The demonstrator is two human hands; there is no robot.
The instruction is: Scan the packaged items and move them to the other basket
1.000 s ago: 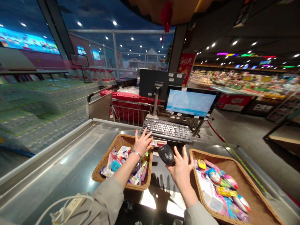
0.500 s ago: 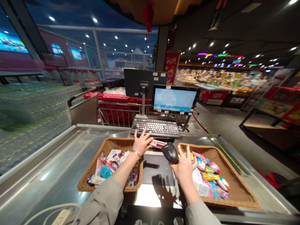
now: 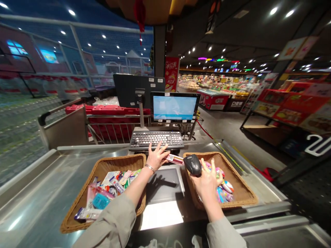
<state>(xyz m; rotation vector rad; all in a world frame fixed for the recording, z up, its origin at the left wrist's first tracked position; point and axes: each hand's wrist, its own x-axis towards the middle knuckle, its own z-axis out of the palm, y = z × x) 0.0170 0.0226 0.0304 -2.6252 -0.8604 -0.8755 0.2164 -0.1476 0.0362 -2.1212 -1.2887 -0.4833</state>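
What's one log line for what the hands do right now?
left hand: touching keyboard | right hand: holds scanner over right basket

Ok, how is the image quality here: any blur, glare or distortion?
Head view: wide-angle bending curves the steel counter edges; goods at far left are blurred; ceiling spots glare on the counter; left hand and right hand holding the scanner are sharp; a hand shadow crosses the dark plate.

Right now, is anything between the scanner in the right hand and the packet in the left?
Nothing visible. The scanner in the right hand hangs just right of the packet, which the left hand pinches at the front edge of the keyboard; only a bare gap lies between them.
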